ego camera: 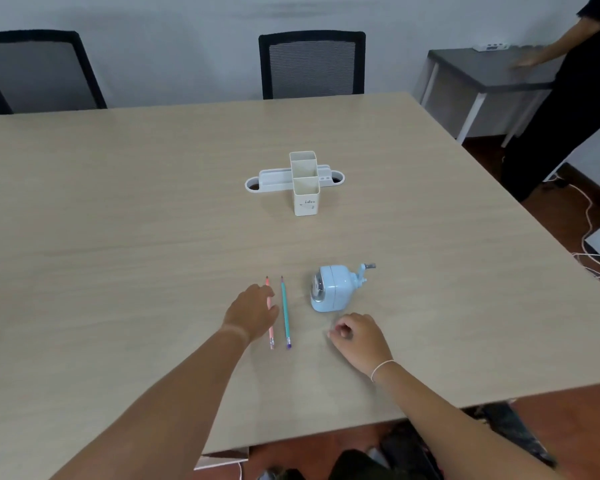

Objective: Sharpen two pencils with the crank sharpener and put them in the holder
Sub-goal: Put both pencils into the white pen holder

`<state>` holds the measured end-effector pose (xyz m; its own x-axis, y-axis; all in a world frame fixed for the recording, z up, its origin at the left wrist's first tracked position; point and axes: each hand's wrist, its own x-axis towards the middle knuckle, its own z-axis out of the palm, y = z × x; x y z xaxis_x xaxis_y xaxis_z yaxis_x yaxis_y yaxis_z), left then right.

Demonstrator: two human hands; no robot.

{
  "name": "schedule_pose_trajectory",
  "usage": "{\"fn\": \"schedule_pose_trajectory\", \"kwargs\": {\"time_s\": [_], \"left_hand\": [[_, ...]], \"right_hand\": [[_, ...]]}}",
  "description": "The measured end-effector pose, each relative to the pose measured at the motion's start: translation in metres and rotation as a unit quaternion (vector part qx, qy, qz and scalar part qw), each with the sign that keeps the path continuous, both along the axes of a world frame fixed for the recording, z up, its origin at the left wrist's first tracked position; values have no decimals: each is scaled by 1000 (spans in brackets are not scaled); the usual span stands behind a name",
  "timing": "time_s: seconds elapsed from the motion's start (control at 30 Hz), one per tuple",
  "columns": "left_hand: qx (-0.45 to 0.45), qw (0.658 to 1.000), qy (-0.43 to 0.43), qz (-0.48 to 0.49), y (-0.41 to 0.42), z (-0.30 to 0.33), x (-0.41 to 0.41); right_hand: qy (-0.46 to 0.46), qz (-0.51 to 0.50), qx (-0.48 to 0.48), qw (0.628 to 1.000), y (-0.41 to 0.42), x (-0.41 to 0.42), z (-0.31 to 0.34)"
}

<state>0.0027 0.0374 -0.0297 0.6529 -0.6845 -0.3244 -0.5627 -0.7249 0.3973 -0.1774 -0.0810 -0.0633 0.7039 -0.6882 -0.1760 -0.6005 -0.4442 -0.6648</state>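
Pencils [278, 311] on pale wood table [118, 220], mesh chairs [312, 64] behind

Left hand [252, 311] extended forward, palm down, fingers [270, 292] lowered. Right hand [359, 337] loosely curled, knuckles up; both forearms bare.

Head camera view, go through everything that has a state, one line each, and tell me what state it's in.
Pink pencil: flat on the table, left hand over its middle.
Teal pencil: flat on the table, untouched.
Crank sharpener: upright, no pencil inserted, handle untouched.
Pencil holder: upright, both cups look empty.
Left hand: on the pink pencil, grip not visible.
Right hand: loosely curled, holding nothing, on the table.
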Motion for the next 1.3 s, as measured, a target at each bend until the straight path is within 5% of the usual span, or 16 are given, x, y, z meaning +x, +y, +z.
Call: {"fn": "schedule_pose_trajectory", "kwargs": {"time_s": [0.3, 0.93, 1.3], "left_hand": [[-11, 998, 38, 43, 6, -15, -3], [-40, 990, 37, 132, 21, -22, 15], [-186, 951, 29, 247, 2, 48, 56]], "right_hand": [[-33, -21, 40, 998, 46, 37, 0], [83, -36, -2, 996, 56, 97, 3], [-114, -69, 123, 983, 33, 140, 77]]}}
